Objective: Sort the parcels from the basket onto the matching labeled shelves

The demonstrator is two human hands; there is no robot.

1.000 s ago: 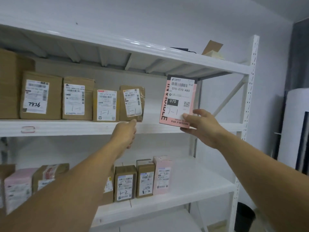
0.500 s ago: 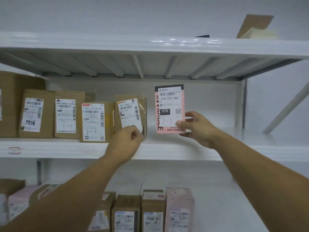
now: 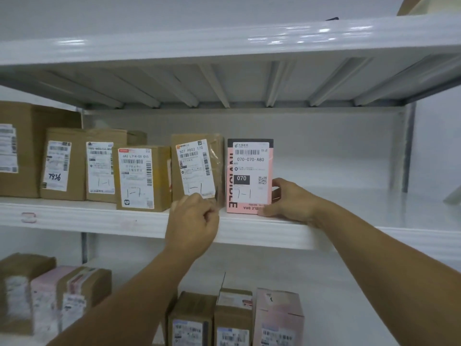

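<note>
Standing upright on the middle shelf [image 3: 349, 236], the pink parcel [image 3: 249, 171] is just beside a brown parcel [image 3: 197, 166]; the right hand [image 3: 289, 201] grips its lower right edge, while the left hand [image 3: 193, 221], fingers curled, seems to pinch the brown parcel's bottom.

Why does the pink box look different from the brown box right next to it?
The pink cardboard parcel has a black top band and big printed letters; the brown cardboard parcel is plain. The pink parcel's label sits straight; the brown parcel's label is tilted. The right hand grips the pink one; the left hand pinches the brown one. Both stand on the white shelf, marked 1-1.
</note>
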